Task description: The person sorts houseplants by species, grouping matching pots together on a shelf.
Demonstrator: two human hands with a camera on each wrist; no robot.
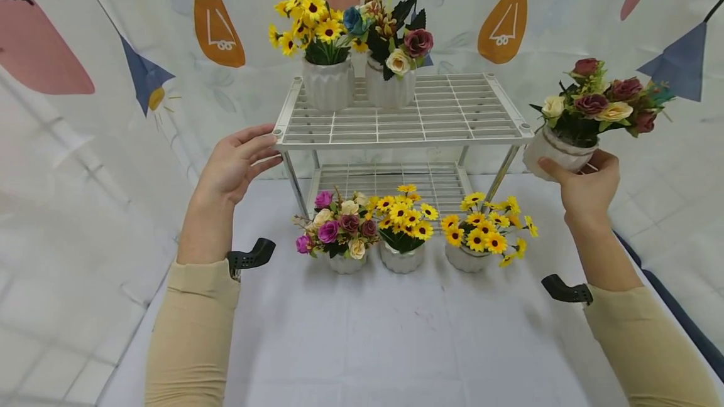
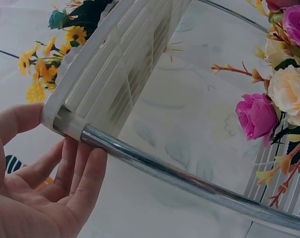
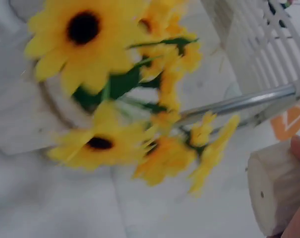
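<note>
Place: I seem to be in a staged recording corner; home or studio, I cannot tell.
Backdrop (image 1: 452,17): pale hangings facing me, printed with bulbs (image 1: 217,33) and pennants (image 1: 681,58).
Surface (image 1: 367,344): draped in white.
Wrists: black cameras (image 1: 251,256) at both my cuffs (image 1: 203,278).

The right hand (image 1: 594,193) holds a tilted pot of roses (image 1: 574,137) in the air, at the right of the white rack (image 1: 404,142). The left hand (image 1: 237,159) touches the near left corner of the upper shelf (image 1: 447,115). On the left part of this shelf, a pot of yellow flowers (image 1: 327,71) stands beside a pot of mixed flowers (image 1: 390,71). Three more pots (image 1: 402,257) stand in a row on the white table (image 1: 351,331), nearer.
</note>
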